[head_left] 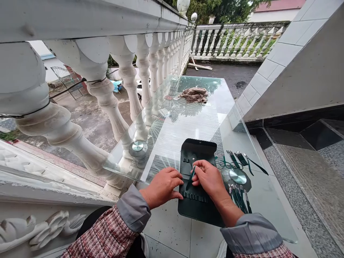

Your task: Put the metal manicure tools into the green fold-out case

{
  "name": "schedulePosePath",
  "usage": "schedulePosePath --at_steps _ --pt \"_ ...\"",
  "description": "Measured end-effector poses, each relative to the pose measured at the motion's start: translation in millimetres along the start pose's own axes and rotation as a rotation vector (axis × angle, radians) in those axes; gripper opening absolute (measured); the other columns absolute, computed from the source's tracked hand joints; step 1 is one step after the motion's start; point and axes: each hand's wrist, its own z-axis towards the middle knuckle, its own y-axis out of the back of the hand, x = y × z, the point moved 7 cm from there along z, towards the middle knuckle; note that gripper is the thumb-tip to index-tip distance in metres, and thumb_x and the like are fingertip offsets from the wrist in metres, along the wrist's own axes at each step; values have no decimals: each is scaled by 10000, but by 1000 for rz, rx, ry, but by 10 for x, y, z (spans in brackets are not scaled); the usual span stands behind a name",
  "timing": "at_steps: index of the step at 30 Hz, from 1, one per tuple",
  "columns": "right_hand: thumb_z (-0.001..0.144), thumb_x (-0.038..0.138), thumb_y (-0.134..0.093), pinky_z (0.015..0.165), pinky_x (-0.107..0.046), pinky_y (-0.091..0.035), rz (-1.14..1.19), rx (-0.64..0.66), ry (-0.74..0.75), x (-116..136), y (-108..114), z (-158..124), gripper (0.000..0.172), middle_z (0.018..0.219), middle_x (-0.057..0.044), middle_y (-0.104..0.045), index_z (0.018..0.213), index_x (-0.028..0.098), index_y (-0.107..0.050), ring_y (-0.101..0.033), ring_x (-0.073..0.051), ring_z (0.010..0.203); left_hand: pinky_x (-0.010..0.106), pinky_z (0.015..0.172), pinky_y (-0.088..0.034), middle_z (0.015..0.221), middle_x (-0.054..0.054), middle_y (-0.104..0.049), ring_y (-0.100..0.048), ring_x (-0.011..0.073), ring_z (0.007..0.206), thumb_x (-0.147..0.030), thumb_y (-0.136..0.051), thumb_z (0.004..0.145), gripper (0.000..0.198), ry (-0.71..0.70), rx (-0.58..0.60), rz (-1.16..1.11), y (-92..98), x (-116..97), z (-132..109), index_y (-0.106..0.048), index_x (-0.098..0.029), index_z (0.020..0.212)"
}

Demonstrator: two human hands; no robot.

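Note:
An open dark green leather manicure case (197, 193) lies on the glass tabletop (185, 122), with a row of small elastic loops near its lower end. My right hand (208, 178) pinches a slim green-handled tool (190, 178) above the case. My left hand (162, 187) rests with its fingertips on the case's left edge, holding nothing. To the right of the case lie green-handled scissors (224, 163), nail clippers (234, 159) and tweezers (249, 165). Below them, a cluster of slim green-handled tools (238, 196) sits close to my right wrist.
A crumpled brown cloth (194, 95) and a small white card (163, 112) lie farther along the glass. Round metal table supports (138, 148) show at the glass. A white stone balustrade (107, 82) runs along the left, and a tiled wall (279, 71) rises at the right.

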Motion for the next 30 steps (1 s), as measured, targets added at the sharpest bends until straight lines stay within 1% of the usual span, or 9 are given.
schedulePosePath --at_steps 5,11,15,18,24,30 --pt "744 245 -459 415 -195 -472 -114 -13 4 82 -52 -32 147 502 47 -561 817 177 -566 -557 -96 394 373 863 -446 1019 85 -632 -540 242 970 -439 -781 617 464 -18 6 31 -40 -4 -3 -630 -150 947" --pt "717 222 -450 378 -197 -449 -196 -40 34 120 -54 -50 145 518 50 -531 786 195 -575 -538 -104 424 364 850 -449 982 80 -619 -545 237 954 -427 -788 610 422 -16 19 36 -73 -4 6 -615 -151 877" --pt "711 237 -445 383 -211 -450 -212 -45 50 100 -78 -58 154 536 41 -535 770 198 -582 -529 -108 427 365 856 -444 975 75 -613 -541 243 968 -412 -805 586 416 -18 12 46 -88 10 10 -614 -150 847" --pt "708 252 -444 378 -214 -444 -217 -24 55 70 -118 -62 161 553 30 -542 759 198 -586 -544 -121 454 362 857 -444 963 70 -614 -542 240 962 -424 -803 584 425 -20 7 47 -95 20 15 -619 -152 853" --pt "743 324 -441 419 -221 -453 -176 78 47 71 -164 -71 232 549 31 -550 810 191 -618 -539 -112 437 370 870 -437 979 79 -611 -536 244 980 -420 -804 588 428 -20 23 56 -109 20 20 -625 -147 865" --pt "758 425 -463 442 -226 -443 -166 106 65 128 -136 -86 284 526 27 -544 723 183 -608 -538 -113 426 356 857 -441 974 70 -616 -536 232 953 -432 -800 589 431 -21 24 79 -102 13 26 -626 -147 861"
